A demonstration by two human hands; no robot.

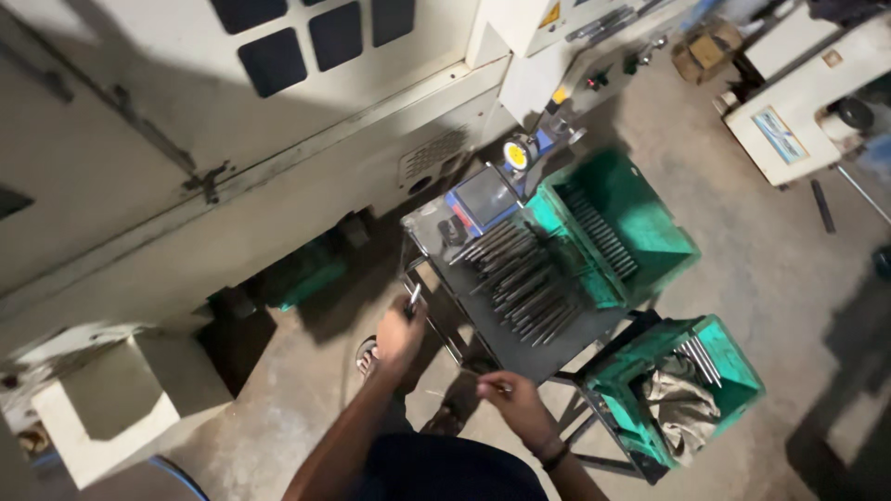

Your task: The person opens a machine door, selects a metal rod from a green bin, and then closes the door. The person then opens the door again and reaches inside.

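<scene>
My left hand (399,334) is closed around a thin metal rod (413,299) that sticks up out of the fist, just left of a small dark metal work table (557,348). My right hand (509,397) is at the table's near edge, fingers pinched on another thin rod (483,374). Several long metal rods (520,274) lie side by side on the table top. More rods rest in a green bin (664,232) at the table's far side.
A second green bin (742,371) below right holds a few rods and a rag (682,413). A dial gauge (517,154) and a small blue device (483,199) stand at the table's back. A large cream machine (232,186) fills the left. The floor is concrete.
</scene>
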